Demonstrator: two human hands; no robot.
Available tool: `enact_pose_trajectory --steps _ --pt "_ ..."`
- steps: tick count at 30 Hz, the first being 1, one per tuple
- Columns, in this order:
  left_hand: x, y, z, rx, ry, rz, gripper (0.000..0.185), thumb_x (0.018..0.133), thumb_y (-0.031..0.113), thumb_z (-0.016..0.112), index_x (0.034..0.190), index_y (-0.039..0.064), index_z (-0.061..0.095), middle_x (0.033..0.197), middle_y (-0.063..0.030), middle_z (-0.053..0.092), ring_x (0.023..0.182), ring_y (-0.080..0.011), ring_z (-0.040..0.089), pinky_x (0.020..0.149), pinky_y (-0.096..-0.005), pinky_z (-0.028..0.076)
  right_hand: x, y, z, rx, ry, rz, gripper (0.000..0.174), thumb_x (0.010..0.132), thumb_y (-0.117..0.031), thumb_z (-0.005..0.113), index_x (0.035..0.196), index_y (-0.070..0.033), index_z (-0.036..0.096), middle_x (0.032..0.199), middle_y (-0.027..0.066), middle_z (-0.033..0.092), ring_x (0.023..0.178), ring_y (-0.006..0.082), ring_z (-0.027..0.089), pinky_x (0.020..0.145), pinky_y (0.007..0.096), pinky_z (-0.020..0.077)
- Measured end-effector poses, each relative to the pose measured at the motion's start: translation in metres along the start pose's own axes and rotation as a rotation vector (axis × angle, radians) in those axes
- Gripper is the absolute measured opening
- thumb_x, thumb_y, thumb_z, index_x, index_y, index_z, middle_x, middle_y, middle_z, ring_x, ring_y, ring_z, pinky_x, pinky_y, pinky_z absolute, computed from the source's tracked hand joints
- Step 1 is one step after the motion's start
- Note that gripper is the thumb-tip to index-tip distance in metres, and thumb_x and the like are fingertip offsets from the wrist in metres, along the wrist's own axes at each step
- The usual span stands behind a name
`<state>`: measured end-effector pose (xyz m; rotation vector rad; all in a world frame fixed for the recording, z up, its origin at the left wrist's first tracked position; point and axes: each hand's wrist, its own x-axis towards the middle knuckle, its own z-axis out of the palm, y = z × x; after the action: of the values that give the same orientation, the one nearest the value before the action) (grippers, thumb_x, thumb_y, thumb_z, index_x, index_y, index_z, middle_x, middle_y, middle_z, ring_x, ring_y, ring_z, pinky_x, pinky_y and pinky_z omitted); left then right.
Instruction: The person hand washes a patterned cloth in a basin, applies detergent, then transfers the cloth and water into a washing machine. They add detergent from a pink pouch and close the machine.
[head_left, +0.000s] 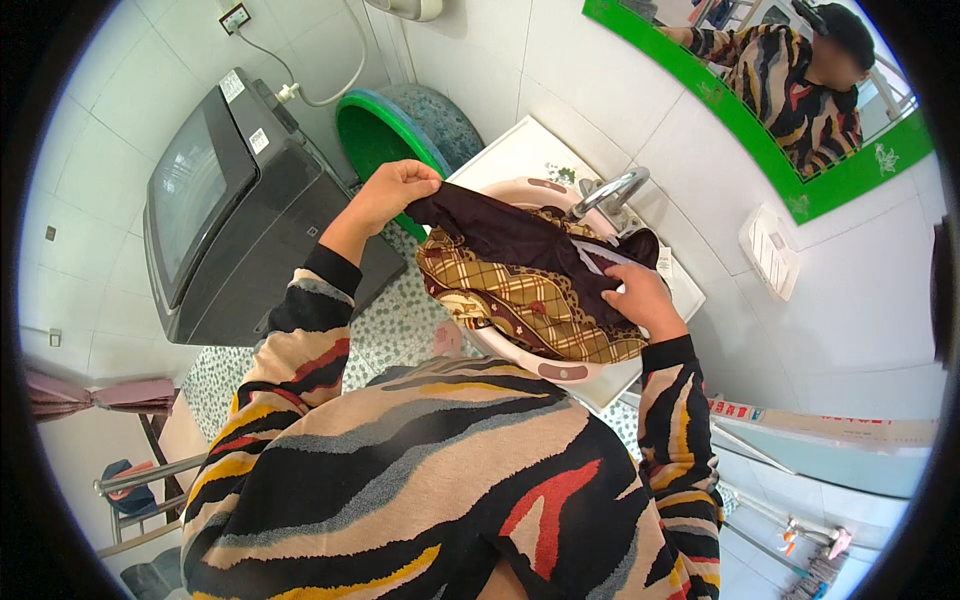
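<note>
A dark maroon cloth garment (510, 232) stretches between my hands over a pink plastic basin (517, 191). My left hand (394, 193) pinches one end of it between thumb and fingers, out past the basin's left rim. On the right, my right hand (639, 296) grips the cloth beside a pale strip (596, 259) that may be a zipper or trim. Beneath lies a brown and yellow plaid fabric (540, 300) with a patterned border, heaped in the basin and hanging over its left side. Whether the two fabrics are joined is hard to tell.
The basin rests on a white sink (517, 146) under a chrome faucet (611, 193). A dark top-loading washing machine (285, 225) stands at left. Behind are green tubs (375, 135). A green-framed mirror (694, 82) and a white soap dish (771, 251) are on the wall.
</note>
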<state>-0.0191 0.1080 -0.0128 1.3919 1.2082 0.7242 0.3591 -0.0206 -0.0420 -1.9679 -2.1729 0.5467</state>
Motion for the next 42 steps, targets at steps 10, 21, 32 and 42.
enact_pose_trajectory --steps 10,21,32,42 --pt "-0.001 -0.014 -0.009 -0.321 0.010 -0.090 0.019 0.086 0.013 0.064 0.103 0.007 0.057 0.093 0.0001 0.061 0.084 -0.0093 0.058 0.071 -0.0253 0.048 0.009 0.046 -0.034 0.429 0.246 0.197 0.024 0.068 -0.013 0.070 0.087 0.000 0.064 0.082 0.0135 0.064 0.081 0.0252 0.061 0.076 0.0326 0.0470" --pt "0.016 -0.059 0.020 -0.296 0.068 -0.255 0.035 0.085 0.032 0.066 0.109 0.009 0.056 0.110 -0.0030 0.055 0.106 -0.0188 0.047 0.094 -0.0404 0.033 0.018 0.028 0.018 1.086 0.451 0.279 0.021 0.078 -0.010 0.065 0.097 -0.002 0.060 0.087 0.0079 0.061 0.082 0.0199 0.059 0.075 0.0332 0.0491" --pt "-0.045 0.049 0.099 -0.702 -0.313 0.060 0.014 0.091 0.014 0.057 0.100 0.004 0.058 0.092 -0.0056 0.062 0.085 -0.0137 0.061 0.080 -0.0297 0.050 0.032 -0.083 0.058 2.388 -0.039 0.543 0.060 0.090 -0.046 0.051 0.125 0.001 0.038 0.118 0.0173 0.050 0.113 0.0341 0.049 0.096 0.0575 0.0385" --pt "-0.053 0.003 0.194 0.820 -0.149 0.601 0.084 0.083 0.057 0.053 0.140 0.000 0.027 0.145 -0.0270 0.020 0.137 -0.0408 0.016 0.110 -0.0518 0.011 0.006 -0.095 0.076 2.488 -0.042 0.365 0.044 0.092 -0.048 0.044 0.112 -0.009 0.049 0.109 0.0095 0.053 0.102 0.0241 0.053 0.092 0.0394 0.0423"
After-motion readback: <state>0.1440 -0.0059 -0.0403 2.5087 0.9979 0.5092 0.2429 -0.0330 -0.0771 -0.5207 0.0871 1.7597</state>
